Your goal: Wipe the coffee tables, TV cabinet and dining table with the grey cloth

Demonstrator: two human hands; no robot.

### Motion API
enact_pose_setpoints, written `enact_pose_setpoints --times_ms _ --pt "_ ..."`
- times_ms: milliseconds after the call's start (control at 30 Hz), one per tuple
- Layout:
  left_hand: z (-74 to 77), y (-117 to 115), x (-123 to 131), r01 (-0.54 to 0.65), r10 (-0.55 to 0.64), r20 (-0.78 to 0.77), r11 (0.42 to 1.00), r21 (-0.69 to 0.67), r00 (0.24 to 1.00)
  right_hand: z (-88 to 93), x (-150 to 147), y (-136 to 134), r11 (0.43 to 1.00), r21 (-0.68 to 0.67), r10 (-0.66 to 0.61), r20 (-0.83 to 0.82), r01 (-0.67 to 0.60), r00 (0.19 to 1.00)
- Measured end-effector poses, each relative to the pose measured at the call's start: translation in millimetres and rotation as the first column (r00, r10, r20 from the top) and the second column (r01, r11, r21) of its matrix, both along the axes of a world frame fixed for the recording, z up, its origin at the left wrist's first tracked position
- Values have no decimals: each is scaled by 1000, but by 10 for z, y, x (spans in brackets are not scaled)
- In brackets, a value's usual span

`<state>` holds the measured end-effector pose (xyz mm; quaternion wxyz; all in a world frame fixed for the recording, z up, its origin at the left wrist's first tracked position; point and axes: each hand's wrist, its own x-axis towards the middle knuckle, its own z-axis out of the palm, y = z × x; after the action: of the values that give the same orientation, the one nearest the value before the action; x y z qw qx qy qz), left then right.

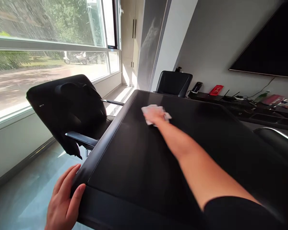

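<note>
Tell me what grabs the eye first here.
The right hand stretches far out and presses on a crumpled white cloth in the middle of the large black matte table. At the near left corner, the left hand curls its fingers over the table's edge. Beside the left edge, a black leather office chair leans back under the bright sunlit window.

Sunlit window [50, 64], black office chair [69, 105], grey floor [26, 191], perhaps a wall screen [273, 48]

Office: black table [139, 159], swivel chairs [69, 108].
</note>
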<state>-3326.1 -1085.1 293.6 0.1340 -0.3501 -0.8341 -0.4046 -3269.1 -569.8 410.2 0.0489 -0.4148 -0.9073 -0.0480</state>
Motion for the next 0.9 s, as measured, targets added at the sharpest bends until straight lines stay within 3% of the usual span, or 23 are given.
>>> enact_pose_setpoints --times_ms 33,100,167,233,333,400,467,567,633,700,800,900 --pt "-5 0 -14 0 0 14 1000 -5 1000 -5 -444 -328 988 -110 103 -53 -108 993" --pt "-16 -8 -49 3 -2 29 1000 -17 1000 -32 -1091 -976 939 -190 273 -99 -287 957" --pt "-23 -22 -90 -1 3 46 1000 -30 999 -88 -1384 -1507 871 -210 432 -100 -443 896" --pt "-10 -29 -130 -1 5 74 999 -51 997 -151 -1365 -1869 819 -221 522 -95 -529 848" --pt "52 -19 -161 15 -6 95 996 -89 995 -174 -890 -2082 779 -226 577 -107 -585 809" --pt "105 -11 -149 6 3 85 994 -113 996 -104 -328 -1988 785 -222 563 -130 -578 816" --pt "149 -15 -114 -21 33 81 989 -143 996 18 414 -1703 842 -211 476 -146 -497 868" --pt "188 -57 -51 -59 76 88 980 -189 993 171 1808 -994 961 -188 180 -139 -205 974" --pt "198 -99 -20 -75 95 82 973 -216 992 158 2865 -454 984 -176 -37 -127 14 991" --pt "201 -137 -4 -77 99 86 970 -230 991 12 3942 19 956 -155 -268 -121 248 956" --pt "187 -162 9 -82 107 121 977 -196 987 -373 5350 460 844 -149 -533 -127 515 837" --pt "131 -152 29 -76 91 142 991 -108 986 -723 6213 613 739 -179 -674 -178 650 717"
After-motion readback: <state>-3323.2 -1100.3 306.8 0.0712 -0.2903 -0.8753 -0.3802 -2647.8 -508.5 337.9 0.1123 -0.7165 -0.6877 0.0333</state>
